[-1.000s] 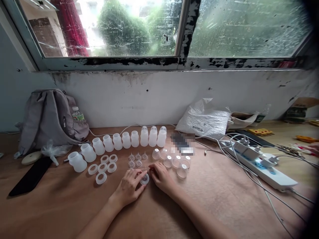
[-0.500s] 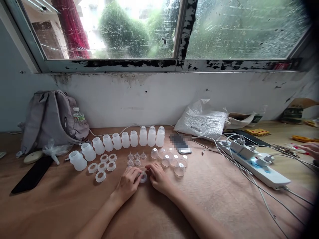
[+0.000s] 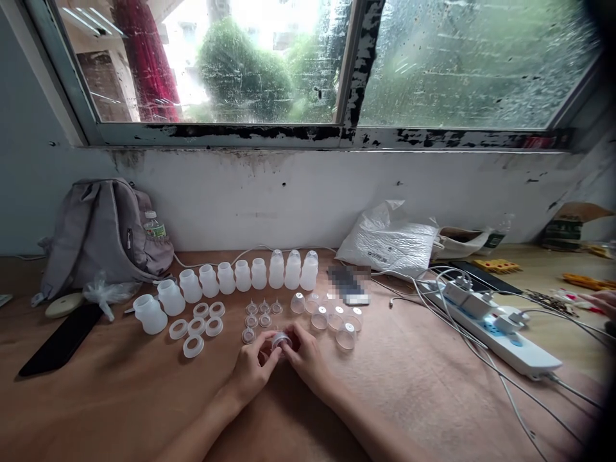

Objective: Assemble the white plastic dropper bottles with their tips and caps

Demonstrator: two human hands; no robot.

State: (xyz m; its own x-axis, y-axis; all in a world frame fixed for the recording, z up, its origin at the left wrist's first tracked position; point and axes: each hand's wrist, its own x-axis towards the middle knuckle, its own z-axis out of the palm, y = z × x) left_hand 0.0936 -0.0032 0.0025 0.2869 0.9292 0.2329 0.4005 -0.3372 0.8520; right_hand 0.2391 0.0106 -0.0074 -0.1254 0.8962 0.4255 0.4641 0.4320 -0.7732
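Observation:
My left hand (image 3: 253,367) and my right hand (image 3: 310,359) are closed on a translucent bottle collar ring (image 3: 280,339), fingertips and thumbs around its rim. The ring is tilted; whether a nipple sits inside it I cannot tell. Just beyond my left hand are several clear bottle nipples (image 3: 264,320), standing in short rows. Clear dome caps (image 3: 345,337) are grouped beyond and right of my right hand. More collar rings (image 3: 193,346) lie flat to the left. Behind them curves a row of frosted baby bottles (image 3: 226,277), uncapped except three with clear domes (image 3: 310,256) at its right end.
A grey backpack (image 3: 103,234), a black flat case (image 3: 60,340) and a clear plastic bag (image 3: 108,289) are on the left. At right are a phone (image 3: 356,298), a silver pouch (image 3: 392,237), a power strip (image 3: 524,353) with trailing cables, and another person's hand (image 3: 601,301).
The collar ring was low between my hands at the table; now both hands grip it, tilted. My left hand has shifted nearer me, uncovering a nipple. The view has moved slightly.

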